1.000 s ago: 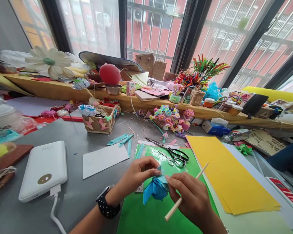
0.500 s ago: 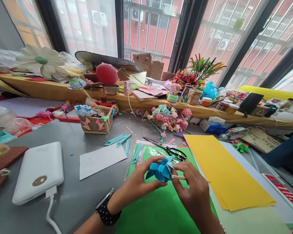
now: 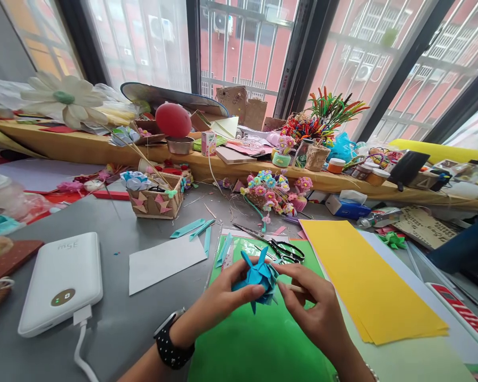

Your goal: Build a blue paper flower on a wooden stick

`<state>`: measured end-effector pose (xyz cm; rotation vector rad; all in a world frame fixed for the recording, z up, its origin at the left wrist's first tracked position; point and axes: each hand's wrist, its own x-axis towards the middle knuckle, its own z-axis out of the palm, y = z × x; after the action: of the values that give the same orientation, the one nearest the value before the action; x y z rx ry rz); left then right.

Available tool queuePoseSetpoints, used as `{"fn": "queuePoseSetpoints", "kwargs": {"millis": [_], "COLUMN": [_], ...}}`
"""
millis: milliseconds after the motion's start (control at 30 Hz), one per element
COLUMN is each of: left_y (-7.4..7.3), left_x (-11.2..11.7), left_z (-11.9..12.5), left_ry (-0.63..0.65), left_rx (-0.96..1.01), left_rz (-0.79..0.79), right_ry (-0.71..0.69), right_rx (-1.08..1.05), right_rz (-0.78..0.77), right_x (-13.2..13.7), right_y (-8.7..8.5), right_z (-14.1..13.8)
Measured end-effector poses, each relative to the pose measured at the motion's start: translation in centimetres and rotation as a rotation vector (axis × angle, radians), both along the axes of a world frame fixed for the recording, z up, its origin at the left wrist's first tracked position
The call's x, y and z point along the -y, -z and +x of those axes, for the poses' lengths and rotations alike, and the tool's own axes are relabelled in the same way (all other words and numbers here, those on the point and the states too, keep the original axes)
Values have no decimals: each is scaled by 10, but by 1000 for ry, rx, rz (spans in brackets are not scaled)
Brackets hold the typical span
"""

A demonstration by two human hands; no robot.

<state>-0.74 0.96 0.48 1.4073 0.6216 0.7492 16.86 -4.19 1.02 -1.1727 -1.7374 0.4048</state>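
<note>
A blue folded-paper flower with pointed petals is held above the green sheet. My left hand is closed around its left side, the thumb lying across the front. Beside its right edge, my right hand pinches with thumb and forefinger at the petals. A thin pale wooden stick lies across the fingers of that hand; its far end is hidden. Black-handled scissors rest just behind the flower. Folded light-blue paper strips lie to the left, near a white sheet.
At the left sits a white power bank with a cable. Yellow paper sheets lie on the right. Behind are a cardboard box, a bunch of small craft flowers, a tissue box and a crowded ledge below the windows.
The paper flower has been turned in my left hand, so its pointed petals now stick upward. My left thumb has moved onto its front. My right fingers have shifted along its right edge.
</note>
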Motion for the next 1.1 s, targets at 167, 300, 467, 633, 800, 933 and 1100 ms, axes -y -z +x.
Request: {"fn": "queuePoseSetpoints", "kwargs": {"millis": [167,300,467,633,800,933,1100], "left_y": [-2,-3,-6,-2,3,0,-5], "left_x": [-1,3,6,6,5,7,7], "left_z": [1,3,5,8,8,8,6], "left_ry": [83,58,89,113,142,116,141], "left_rx": [164,273,287,316,322,301,291], "left_rz": [-148,-281,-348,-352,-336,-342,-310], "right_ry": [2,-4,-39,-2,-38,-88,-140], "right_rx": [0,-6,2,-15,-16,-47,-65], "right_rz": [16,38,22,-15,-4,-11,-21], "right_x": [0,-1,-1,0,-1,-2,-3], "right_y": [-1,-3,-5,-4,-4,-3,2], "right_z": [-1,-1,-2,-5,-5,-4,-3]}}
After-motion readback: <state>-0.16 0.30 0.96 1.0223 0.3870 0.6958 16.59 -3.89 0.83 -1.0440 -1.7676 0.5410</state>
